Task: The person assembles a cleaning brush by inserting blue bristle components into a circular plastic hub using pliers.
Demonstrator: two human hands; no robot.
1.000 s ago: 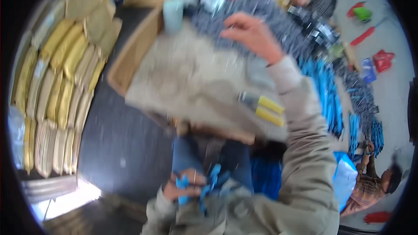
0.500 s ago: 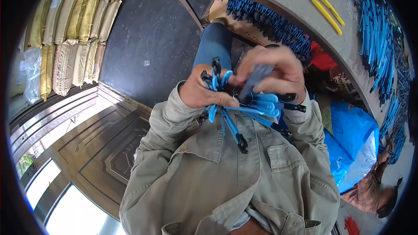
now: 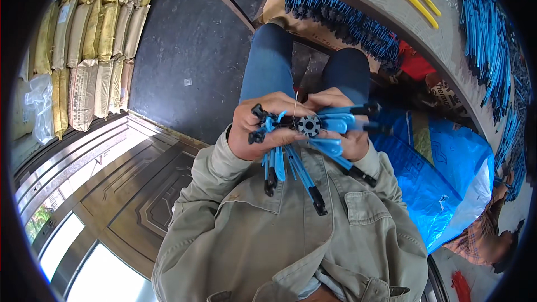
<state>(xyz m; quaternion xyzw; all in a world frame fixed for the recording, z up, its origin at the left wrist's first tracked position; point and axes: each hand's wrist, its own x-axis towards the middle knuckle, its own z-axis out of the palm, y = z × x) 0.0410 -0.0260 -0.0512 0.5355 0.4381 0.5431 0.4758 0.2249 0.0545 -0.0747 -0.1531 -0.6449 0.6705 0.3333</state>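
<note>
Stacked sacks (image 3: pixel 84 50), ten o'clock. Left hand (image 3: pixel 247 128), right hand (image 3: pixel 353 145): each pinching blue strips (image 3: pixel 302 174) around grey hub (image 3: pixel 308 126). Step, apparently: arranging strips; calls for steady hub.

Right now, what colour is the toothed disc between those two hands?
The disc is grey with a dark centre; it shows best in the head view.

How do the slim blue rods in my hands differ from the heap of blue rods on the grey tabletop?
The cluster of slim blue, black-ended rods is held between your left hand and right hand; the long heap of blue rods lies on the grey tabletop. The cluster splays around a grey notched ring; the heap's rods lie roughly parallel. The cluster has fewer rods than the heap. Both show blue shafts and black ends.
</note>
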